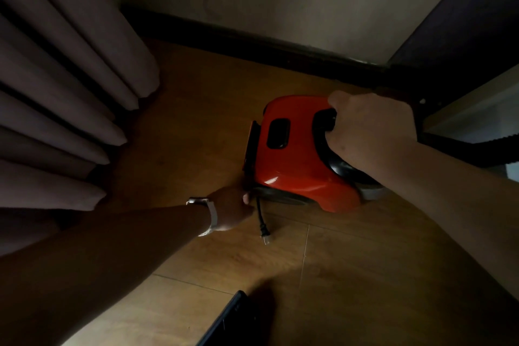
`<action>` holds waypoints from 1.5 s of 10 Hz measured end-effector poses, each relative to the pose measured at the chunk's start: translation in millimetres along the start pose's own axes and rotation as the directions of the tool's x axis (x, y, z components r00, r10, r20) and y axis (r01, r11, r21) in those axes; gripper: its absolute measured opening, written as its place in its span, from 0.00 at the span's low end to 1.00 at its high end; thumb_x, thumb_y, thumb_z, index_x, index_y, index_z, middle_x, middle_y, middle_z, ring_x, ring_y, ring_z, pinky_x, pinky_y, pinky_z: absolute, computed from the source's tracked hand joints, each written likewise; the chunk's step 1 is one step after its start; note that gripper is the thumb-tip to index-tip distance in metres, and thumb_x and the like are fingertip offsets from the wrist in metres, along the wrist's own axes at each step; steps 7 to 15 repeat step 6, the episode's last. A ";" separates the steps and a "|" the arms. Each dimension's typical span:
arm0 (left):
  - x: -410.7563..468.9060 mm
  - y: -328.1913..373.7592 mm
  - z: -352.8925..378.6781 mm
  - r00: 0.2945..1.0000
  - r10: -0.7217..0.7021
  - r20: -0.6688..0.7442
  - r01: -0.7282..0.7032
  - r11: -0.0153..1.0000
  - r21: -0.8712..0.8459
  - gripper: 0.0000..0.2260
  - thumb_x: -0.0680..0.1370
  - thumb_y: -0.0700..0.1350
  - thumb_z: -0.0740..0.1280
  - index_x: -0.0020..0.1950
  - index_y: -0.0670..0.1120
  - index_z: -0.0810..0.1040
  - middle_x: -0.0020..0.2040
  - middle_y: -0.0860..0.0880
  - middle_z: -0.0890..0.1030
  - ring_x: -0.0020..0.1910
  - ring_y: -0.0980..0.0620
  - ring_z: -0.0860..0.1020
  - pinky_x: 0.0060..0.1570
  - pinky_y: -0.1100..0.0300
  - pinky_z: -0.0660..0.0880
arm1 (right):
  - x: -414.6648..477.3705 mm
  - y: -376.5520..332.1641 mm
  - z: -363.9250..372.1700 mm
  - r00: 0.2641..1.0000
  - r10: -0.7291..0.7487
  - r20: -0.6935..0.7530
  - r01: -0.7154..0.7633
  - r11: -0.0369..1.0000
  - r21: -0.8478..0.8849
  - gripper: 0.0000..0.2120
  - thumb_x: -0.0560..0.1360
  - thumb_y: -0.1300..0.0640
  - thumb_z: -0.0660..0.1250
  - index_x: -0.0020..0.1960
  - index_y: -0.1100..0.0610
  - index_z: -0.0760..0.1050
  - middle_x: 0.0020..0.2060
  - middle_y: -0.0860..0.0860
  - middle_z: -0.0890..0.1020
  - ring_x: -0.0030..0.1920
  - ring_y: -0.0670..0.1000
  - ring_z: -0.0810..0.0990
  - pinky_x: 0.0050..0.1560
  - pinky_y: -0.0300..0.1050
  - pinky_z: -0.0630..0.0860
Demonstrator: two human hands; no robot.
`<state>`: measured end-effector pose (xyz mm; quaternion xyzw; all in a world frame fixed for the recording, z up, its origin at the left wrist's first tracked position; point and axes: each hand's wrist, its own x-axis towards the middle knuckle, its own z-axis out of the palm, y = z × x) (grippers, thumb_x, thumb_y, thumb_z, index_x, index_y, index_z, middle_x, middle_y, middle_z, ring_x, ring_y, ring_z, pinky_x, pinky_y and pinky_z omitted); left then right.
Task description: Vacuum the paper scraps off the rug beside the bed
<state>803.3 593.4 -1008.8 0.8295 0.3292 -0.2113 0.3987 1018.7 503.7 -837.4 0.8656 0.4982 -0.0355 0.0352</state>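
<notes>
Red canister vacuum cleaner (pixel 297 160), standing on the wooden floor (pixel 365 275) near the wall; we see neither rug nor paper scraps in this view. The right hand (pixel 368 129) wraps its fingers round the black carry handle (pixel 323 126) on top. At the rear, a short length of power cord (pixel 260 216) droops to its plug (pixel 265 234), which hangs just above the boards. The left hand (pixel 230 209) reaches in beside the cord's root; its fingers are hidden behind the hand, so we cannot tell whether they pinch the cord. A ribbed hose (pixel 477 139) trails off right; pleated curtains (pixel 70 93) hang at left. We judge this the setup step: the cord must next be drawn out and plugged in.
</notes>
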 end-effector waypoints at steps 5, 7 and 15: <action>-71.2 22.0 -91.8 0.944 0.141 -0.299 -0.088 0.979 0.184 0.20 0.77 0.49 0.68 0.69 0.48 0.71 0.65 0.48 0.73 0.61 0.47 0.73 0.59 0.55 0.70 | -30.3 8.4 -38.0 0.969 -0.223 0.105 0.225 0.974 -0.005 0.30 0.72 0.41 0.65 0.71 0.52 0.67 0.65 0.54 0.74 0.65 0.59 0.72 0.63 0.57 0.68; -123.7 58.8 -117.9 0.930 0.162 -0.330 -0.090 0.971 0.221 0.25 0.76 0.52 0.69 0.72 0.50 0.68 0.71 0.49 0.69 0.67 0.47 0.69 0.64 0.54 0.68 | -57.6 8.0 -79.1 0.958 -0.245 0.151 0.241 0.970 0.043 0.30 0.74 0.41 0.64 0.72 0.51 0.68 0.67 0.53 0.73 0.67 0.58 0.71 0.67 0.57 0.66; -123.7 58.8 -117.9 0.930 0.162 -0.330 -0.090 0.971 0.221 0.25 0.76 0.52 0.69 0.72 0.50 0.68 0.71 0.49 0.69 0.67 0.47 0.69 0.64 0.54 0.68 | -57.6 8.0 -79.1 0.958 -0.245 0.151 0.241 0.970 0.043 0.30 0.74 0.41 0.64 0.72 0.51 0.68 0.67 0.53 0.73 0.67 0.58 0.71 0.67 0.57 0.66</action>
